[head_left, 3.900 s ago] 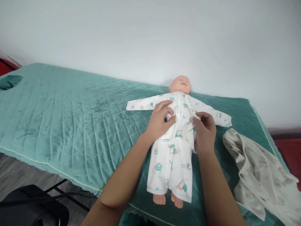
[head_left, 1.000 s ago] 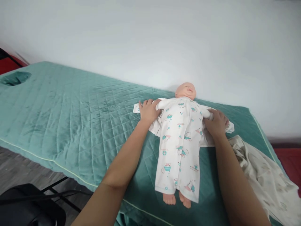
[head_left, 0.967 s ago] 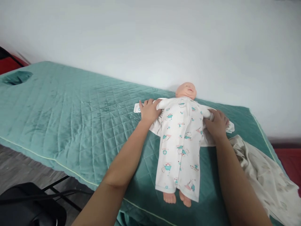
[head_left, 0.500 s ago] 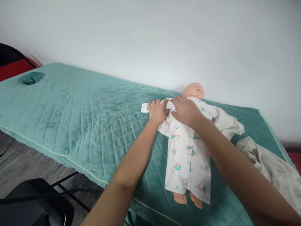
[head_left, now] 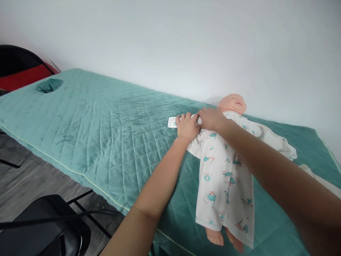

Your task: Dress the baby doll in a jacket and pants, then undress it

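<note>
Around the doll's [head_left: 232, 103] sleeve [head_left: 172, 122], slightly spread left fingers [head_left: 188, 116] curl; right fingers [head_left: 204, 113] touch it, grip unclear.

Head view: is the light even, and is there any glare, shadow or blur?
In the head view, light is soft but uneven: the wall shows no sharp glare, a faint shadow falls beside the doll's head, the right forearm darkens toward the picture edge; in the head view, small print on the white outfit is blurred.
</note>
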### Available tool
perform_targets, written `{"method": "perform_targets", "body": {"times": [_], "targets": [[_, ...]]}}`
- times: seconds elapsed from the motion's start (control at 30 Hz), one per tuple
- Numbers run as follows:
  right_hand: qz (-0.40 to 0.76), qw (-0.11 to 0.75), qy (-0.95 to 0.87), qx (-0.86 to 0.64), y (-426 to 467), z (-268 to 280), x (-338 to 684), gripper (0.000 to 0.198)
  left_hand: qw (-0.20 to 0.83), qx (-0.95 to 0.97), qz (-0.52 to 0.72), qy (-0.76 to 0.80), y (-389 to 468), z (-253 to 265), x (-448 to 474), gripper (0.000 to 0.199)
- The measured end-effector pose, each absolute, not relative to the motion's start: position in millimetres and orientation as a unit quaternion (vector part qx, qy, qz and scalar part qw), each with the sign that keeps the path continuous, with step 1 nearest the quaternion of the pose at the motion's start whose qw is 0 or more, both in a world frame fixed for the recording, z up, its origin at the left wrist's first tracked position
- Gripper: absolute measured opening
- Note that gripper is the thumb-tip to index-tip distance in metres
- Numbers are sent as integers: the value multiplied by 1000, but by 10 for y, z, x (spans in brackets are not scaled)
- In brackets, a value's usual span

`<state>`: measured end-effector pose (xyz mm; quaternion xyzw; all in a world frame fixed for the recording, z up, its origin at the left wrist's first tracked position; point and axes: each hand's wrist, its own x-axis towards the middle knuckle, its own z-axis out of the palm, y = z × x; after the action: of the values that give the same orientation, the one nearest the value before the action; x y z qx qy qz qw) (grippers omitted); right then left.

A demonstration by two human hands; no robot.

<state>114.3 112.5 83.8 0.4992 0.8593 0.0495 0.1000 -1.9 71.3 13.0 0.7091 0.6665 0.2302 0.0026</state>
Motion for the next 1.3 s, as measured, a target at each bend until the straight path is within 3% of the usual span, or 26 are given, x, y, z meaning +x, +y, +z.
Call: {"method": "perform_targets", "body": {"times": [0.2, 0.43, 0.8, 1.07, 1.2, 1.3], "targets": [[-3, 128, 857, 500, 1202, 997, 1206, 30, -7, 719, 240, 652, 691, 152, -40, 41], [21, 140, 863, 485, 985, 1295, 1429, 32, 9, 718, 221, 660, 588, 212, -78, 47], [49, 110, 842, 526, 824, 1577, 1860, 34, 16, 686, 221, 693, 564, 122, -157, 33], [43, 69, 852, 517, 863, 1348, 1762, 34, 99, 650, 389, 645, 607, 84, -204, 42], [26, 63, 861, 504, 928, 1168, 1608, 28, 0, 720, 323, 614, 565, 143, -169, 42], [16, 54, 867, 495, 969, 1089, 1545, 28, 0, 749, 260, 610, 579, 150, -158, 51]]}}
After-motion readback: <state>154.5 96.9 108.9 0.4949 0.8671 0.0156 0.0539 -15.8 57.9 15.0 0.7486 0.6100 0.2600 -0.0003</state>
